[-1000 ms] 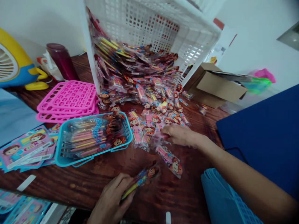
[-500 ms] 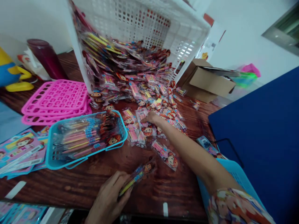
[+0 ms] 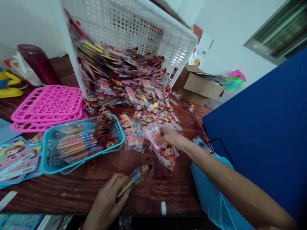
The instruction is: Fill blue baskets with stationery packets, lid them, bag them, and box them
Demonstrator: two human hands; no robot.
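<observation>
My left hand [image 3: 112,198] is closed around a small stack of clear plastic stick packets [image 3: 133,180], whose cartoon-head ends point away from me, above the table's near part. My right hand [image 3: 166,135] grips a pink stick packet [image 3: 153,134], blurred by motion, over the near edge of the loose pile. Under it lies another packet with a red-haired cartoon head [image 3: 168,152]. Left of the pile, a blue basket [image 3: 82,162] holds a row of the same packets. More loose packets [image 3: 148,110] spread from the mouth of a tipped white crate [image 3: 177,35].
Pink perforated plastic pieces [image 3: 50,102] are stacked at the left, near a dark red bottle [image 3: 39,65] and printed cards [image 3: 16,156]. Nested blue baskets [image 3: 213,195] stand at the right edge beside a blue panel [image 3: 261,121]. A cardboard box [image 3: 201,86] sits behind.
My right hand has come off the pile toward me and to the right, carrying a pink packet. The left hand still holds its stack. The camera view has shifted slightly.
</observation>
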